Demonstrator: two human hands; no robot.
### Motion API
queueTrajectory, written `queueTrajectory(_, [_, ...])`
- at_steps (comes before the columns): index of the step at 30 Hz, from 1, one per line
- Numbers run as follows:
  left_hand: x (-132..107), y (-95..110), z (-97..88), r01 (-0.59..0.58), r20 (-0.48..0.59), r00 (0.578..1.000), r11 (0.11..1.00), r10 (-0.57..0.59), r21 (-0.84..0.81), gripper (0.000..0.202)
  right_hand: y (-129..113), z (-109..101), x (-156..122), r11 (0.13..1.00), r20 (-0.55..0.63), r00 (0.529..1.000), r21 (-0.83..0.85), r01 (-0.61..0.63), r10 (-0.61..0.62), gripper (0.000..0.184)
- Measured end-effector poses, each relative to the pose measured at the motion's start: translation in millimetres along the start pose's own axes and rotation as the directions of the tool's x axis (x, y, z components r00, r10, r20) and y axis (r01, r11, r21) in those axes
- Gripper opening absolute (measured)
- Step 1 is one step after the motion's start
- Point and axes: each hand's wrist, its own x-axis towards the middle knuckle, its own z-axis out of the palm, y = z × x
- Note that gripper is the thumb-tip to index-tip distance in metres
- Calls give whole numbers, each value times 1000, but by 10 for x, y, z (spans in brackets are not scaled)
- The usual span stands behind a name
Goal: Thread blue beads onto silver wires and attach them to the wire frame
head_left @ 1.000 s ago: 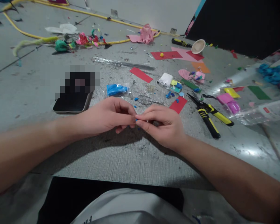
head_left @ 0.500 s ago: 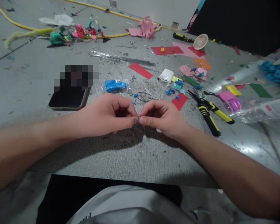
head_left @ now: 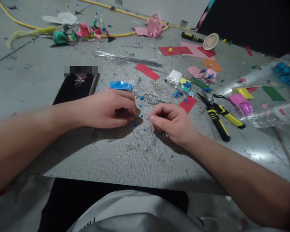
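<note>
My left hand [head_left: 111, 109] hovers low over the table, its thumb and curled fingers apart with nothing visible between them. Just right of it lie small blue clay bits [head_left: 135, 125]. My right hand [head_left: 174, 124] pinches thumb against forefinger; a speck of blue clay [head_left: 149, 118] shows at the tips, mostly hidden. Beyond the hands is a twisted wire frame [head_left: 151, 99], a dab of blue clay [head_left: 141, 98] by its left end. A clear packet of blue clay [head_left: 122, 85] sits behind my left hand.
A phone [head_left: 74, 85] lies at left. Yellow-black pliers [head_left: 217, 112] and a clear plastic bottle [head_left: 277, 112] are to the right. Farther back are thin wires [head_left: 128, 58], red paper strips [head_left: 147, 71], a white clay packet [head_left: 173, 77] and a yellow cable [head_left: 125, 34].
My hands, which met at a small blue piece, have parted. The left has moved left and slightly up; the right stays pinched and has shifted slightly right.
</note>
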Motion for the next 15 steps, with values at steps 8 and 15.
queueTrajectory(8, [-35,-102,45,-103,113,987,992,111,-71,26,27,18,0,998,28,999,-44,38,-37,30])
queueTrajectory(15, [17,-88,49,-30,43,998,977,40,-212,14,37,13,-7,996,14,999,-75,37,-36,31])
